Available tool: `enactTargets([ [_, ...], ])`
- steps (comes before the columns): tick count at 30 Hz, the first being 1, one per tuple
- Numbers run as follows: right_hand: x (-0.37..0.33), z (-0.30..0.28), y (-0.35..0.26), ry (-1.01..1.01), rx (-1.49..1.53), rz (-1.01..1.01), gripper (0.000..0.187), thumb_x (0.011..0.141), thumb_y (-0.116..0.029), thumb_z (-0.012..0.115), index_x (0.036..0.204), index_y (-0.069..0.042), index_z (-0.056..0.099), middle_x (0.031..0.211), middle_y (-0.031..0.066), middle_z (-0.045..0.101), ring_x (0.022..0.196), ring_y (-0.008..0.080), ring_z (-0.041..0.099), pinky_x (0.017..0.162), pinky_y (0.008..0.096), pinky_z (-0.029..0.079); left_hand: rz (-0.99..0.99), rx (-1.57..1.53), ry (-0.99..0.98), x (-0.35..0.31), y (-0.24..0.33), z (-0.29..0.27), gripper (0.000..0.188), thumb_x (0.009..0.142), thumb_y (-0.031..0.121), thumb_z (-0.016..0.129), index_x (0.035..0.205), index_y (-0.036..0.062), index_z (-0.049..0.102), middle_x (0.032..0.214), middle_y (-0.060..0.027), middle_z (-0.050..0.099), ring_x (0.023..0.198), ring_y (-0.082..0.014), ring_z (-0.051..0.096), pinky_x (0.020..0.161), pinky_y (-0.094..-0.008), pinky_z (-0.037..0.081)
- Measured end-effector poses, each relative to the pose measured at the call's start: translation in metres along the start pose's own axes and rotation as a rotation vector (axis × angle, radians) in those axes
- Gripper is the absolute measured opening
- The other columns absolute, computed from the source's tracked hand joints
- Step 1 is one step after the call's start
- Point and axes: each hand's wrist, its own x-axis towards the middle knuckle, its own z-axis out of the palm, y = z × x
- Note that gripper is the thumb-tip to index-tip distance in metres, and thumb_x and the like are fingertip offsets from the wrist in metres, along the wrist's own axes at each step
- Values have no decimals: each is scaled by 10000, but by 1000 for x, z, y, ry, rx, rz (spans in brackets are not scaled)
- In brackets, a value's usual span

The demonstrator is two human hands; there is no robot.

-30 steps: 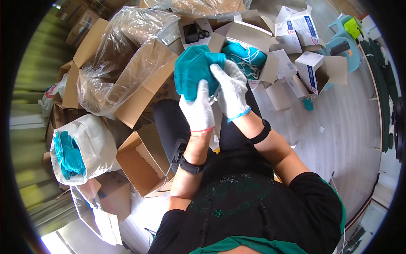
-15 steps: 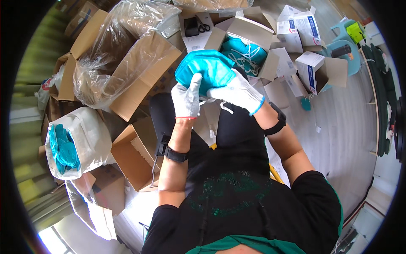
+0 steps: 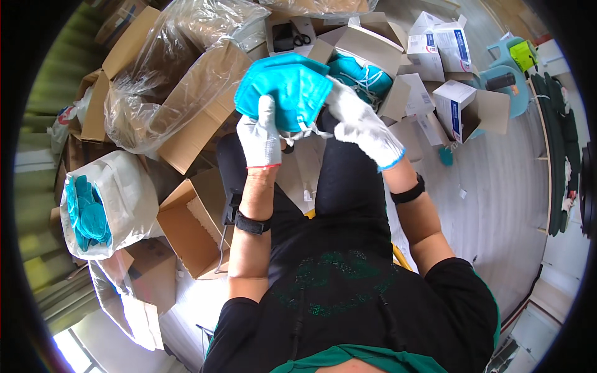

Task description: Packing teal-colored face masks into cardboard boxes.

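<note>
The teal masks (image 3: 283, 90) are held above the lap (image 3: 349, 183), near an open carton (image 3: 368, 43). Their lower edge is pinched by the left hand (image 3: 259, 138), thumb in front, presumably to keep the layers aligned. The right hand (image 3: 362, 128) is placed at their right edge; its grip cannot be determined.
</note>
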Motion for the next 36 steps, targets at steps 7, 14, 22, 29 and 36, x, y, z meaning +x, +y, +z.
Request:
enactTargets([
  [7,18,48,7,105,-411,188,213,878,-267,646,955,-71,683,807,130,673,771,226,670,677,328,509,31,645,-37,5,-31,-3,461,914,389,620,1070,-45,614,942,-198,684,840,-272,679,787,-359,519],
  [14,20,73,31,54,-266,280,301,886,-337,615,985,-53,631,742,184,621,700,323,630,642,386,494,-158,122,262,29,-47,-3,465,782,259,799,1050,-77,621,952,-126,681,818,-160,646,717,-285,525],
  [22,-35,72,54,-13,-337,374,373,908,-223,599,1220,-47,497,1029,161,624,899,317,630,752,390,506,-343,268,397,34,-117,-6,160,740,-8,717,898,17,731,857,-103,715,745,-160,657,702,-282,534],
  [29,-73,61,29,187,-184,460,338,916,-148,619,1215,-67,482,1000,22,589,827,104,572,694,275,487,-339,291,473,26,-169,29,133,741,-33,636,808,17,740,713,-73,695,638,-134,636,595,-259,509],
  [36,-96,45,7,299,-149,439,238,917,-141,610,1130,-72,529,913,4,561,740,80,527,622,252,452,-429,311,507,13,-162,71,131,737,37,612,729,39,743,736,-146,705,699,-232,685,688,-309,531],
])
